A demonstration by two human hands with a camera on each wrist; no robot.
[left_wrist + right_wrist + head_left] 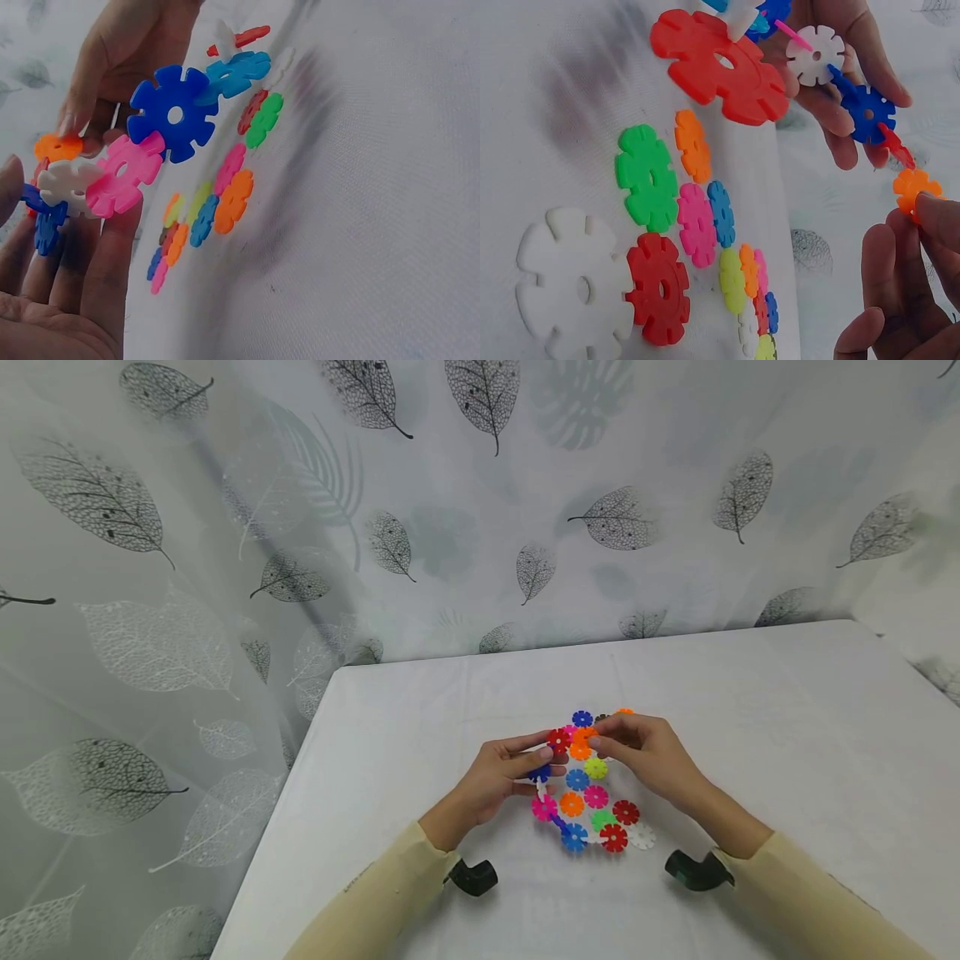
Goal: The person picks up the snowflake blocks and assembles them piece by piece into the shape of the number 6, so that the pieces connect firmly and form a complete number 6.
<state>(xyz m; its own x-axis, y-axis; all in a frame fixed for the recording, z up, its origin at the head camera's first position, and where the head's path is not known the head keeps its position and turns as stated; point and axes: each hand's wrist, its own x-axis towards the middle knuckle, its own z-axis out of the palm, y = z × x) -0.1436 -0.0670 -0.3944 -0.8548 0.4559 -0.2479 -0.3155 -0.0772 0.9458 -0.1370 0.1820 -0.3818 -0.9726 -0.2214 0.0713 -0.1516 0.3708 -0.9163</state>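
My left hand point(480, 781) holds a chain of slotted, flower-shaped plastic discs joined edge to edge. The chain runs from a red disc point(898, 146) through a blue disc point(868, 115), a white disc point(816, 55), a pink disc point(125, 174) and further blue and white ones to a large-looking red disc point(720, 67). Between thumb and fingertips, my right hand point(652, 756) pinches an orange disc point(915, 187) against the red disc at the chain's upper end. Whether their slots are interlocked I cannot tell.
Loose discs lie on the white table point(405, 710) under and behind the chain, among them a green disc point(646, 178), a white disc point(574, 285) and a yellow disc point(596, 767). Black curved pieces point(474, 878) stick out at both cuffs. A leaf-patterned curtain point(450, 527) hangs behind.
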